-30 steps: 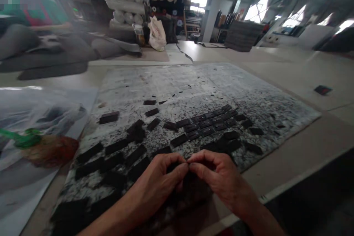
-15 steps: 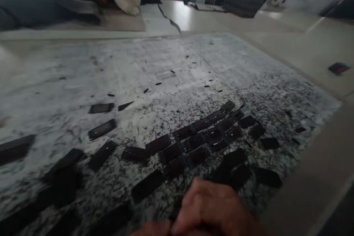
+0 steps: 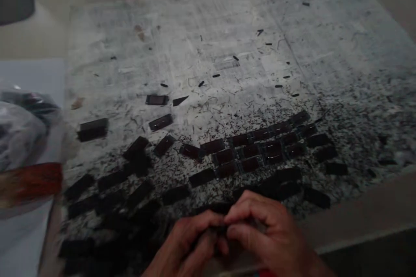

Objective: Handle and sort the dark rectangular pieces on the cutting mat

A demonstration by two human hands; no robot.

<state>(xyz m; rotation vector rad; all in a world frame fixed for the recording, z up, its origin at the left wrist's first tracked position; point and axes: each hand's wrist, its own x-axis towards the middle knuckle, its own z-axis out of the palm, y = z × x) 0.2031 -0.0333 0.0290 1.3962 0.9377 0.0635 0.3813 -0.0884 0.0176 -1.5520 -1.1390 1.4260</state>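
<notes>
Low in the picture my left hand [image 3: 191,242] and my right hand [image 3: 266,229] meet, fingertips together. Both are closed in a pinch around a small dark piece [image 3: 221,227], mostly hidden by the fingers; its kind I cannot make out. Just beyond the hands, glossy dark rectangular pieces with clear edges [image 3: 250,163] lie in uneven rows on the scuffed pale board [image 3: 182,21]. Matte black rectangular pieces [image 3: 201,177] are scattered and heaped to the left and in front of my hands.
Black shavings [image 3: 351,138] cover the near and right parts of the board. Thin dark slivers [image 3: 216,75] lie farther back. At left, a clear plastic bag [image 3: 19,134] and a reddish-brown brush-like thing [image 3: 32,184] rest on white sheets [image 3: 19,233]. The table edge [image 3: 364,220] runs along the lower right.
My view has tipped down and swung left, bringing the bag and white sheets into sight. Both hands now show more fully, still together at the fingertips.
</notes>
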